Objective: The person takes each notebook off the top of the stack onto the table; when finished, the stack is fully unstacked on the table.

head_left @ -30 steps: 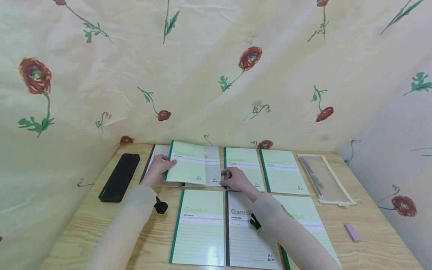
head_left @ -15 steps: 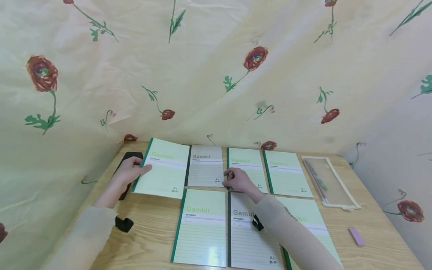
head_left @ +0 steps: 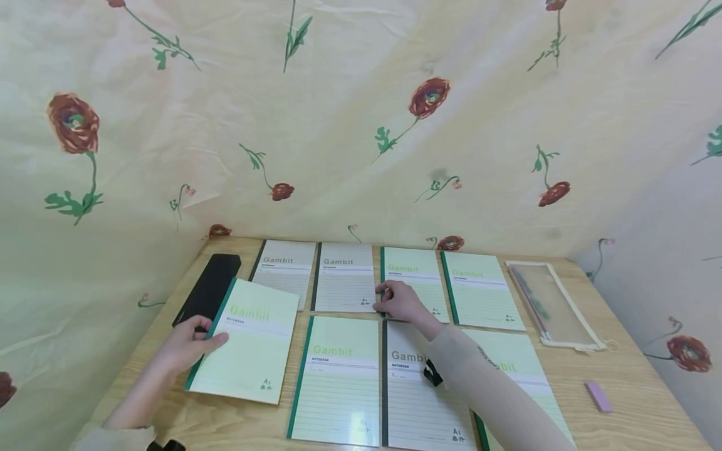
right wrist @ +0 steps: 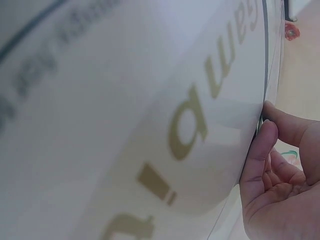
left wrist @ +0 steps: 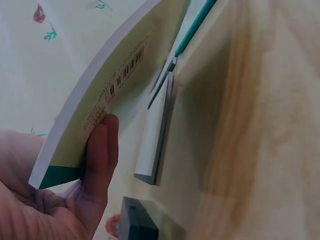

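Note:
My left hand (head_left: 183, 347) grips a green-spined Gambit notebook (head_left: 248, 351) by its spine edge, thumb on the cover. The left wrist view shows fingers (left wrist: 102, 155) behind its back cover (left wrist: 115, 75), which carries a barcode. The notebook is tilted and lifted off the table. In the back row, my right hand (head_left: 402, 302) rests its fingertips along the spine side of a green notebook (head_left: 414, 269), beside a grey notebook (head_left: 344, 275). Its fingers (right wrist: 260, 150) touch the notebook edges in the right wrist view; whether they pinch anything is unclear.
Another grey notebook (head_left: 287, 257) lies at the back left, a green one (head_left: 479, 288) at the back right. The front row holds a green (head_left: 338, 382), a grey (head_left: 420, 401) and a green notebook (head_left: 519, 363). Around them are a black case (head_left: 211, 282), mesh pouch (head_left: 555, 307) and purple eraser (head_left: 598, 396).
My left hand has carried the green notebook left and toward me, off the back-row grey notebooks, uncovering them. The right hand has stayed at the same spot.

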The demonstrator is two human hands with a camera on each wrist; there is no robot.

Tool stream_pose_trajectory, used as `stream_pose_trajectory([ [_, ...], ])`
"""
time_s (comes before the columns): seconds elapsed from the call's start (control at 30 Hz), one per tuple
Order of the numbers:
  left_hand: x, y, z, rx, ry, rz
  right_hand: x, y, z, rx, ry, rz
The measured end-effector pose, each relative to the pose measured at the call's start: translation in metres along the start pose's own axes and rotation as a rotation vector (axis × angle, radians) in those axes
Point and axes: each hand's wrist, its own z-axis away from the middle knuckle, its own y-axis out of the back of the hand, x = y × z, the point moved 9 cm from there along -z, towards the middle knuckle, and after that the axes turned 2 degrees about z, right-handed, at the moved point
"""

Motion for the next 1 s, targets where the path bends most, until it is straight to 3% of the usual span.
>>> stream_pose_trajectory([
  [0.17,-0.016,-0.01,0.01,-0.07,0.018,0.063,-0.001,0.0,0.001,-0.005,-0.003,-0.006],
  [0.37,-0.032,-0.018,0.019,-0.077,0.089,0.049,-0.001,0.0,0.003,-0.006,-0.007,-0.016],
  [0.47,-0.034,-0.02,0.021,-0.062,0.097,-0.028,0.0,0.0,0.003,-0.003,-0.004,-0.017],
  [0.73,-0.03,-0.028,0.029,-0.073,0.103,-0.382,0.003,0.0,0.001,-0.009,-0.007,-0.028],
  [1.0,-0.025,-0.031,0.03,-0.064,0.117,-0.507,0.001,0.0,0.001,-0.009,0.001,-0.021],
])
